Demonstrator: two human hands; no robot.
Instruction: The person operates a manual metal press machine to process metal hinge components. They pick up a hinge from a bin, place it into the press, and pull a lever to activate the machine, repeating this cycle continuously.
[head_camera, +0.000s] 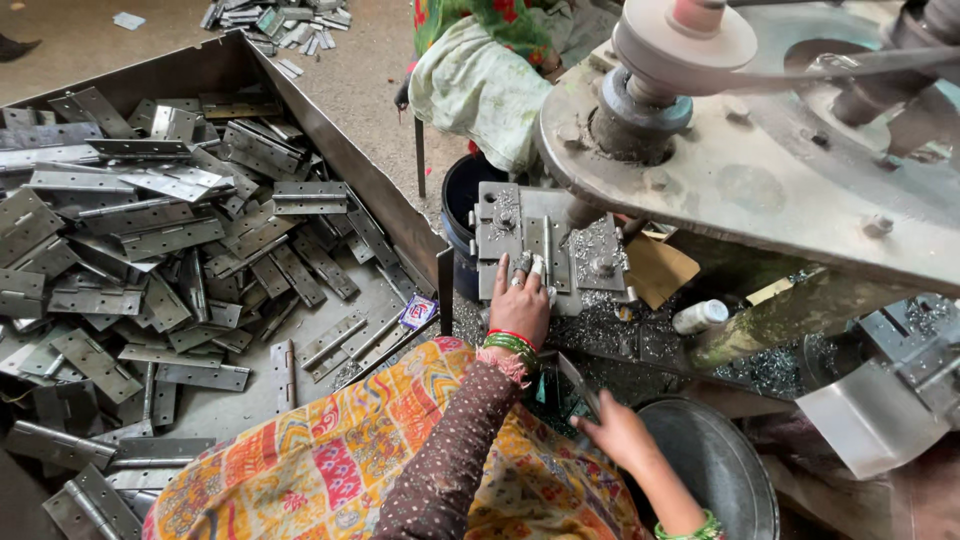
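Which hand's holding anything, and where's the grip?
Left hand presses flat on the hinge in the fixture, no grip. Right hand pinches a metal piece by its lower end.

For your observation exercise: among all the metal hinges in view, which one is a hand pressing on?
The hinge on the machine's fixture plate, under the left hand; the others lie loose in the tray.

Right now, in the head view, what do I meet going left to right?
Tray of hinges → small packet → left hand on the jig plate → right hand → white bottle → metal bowl.
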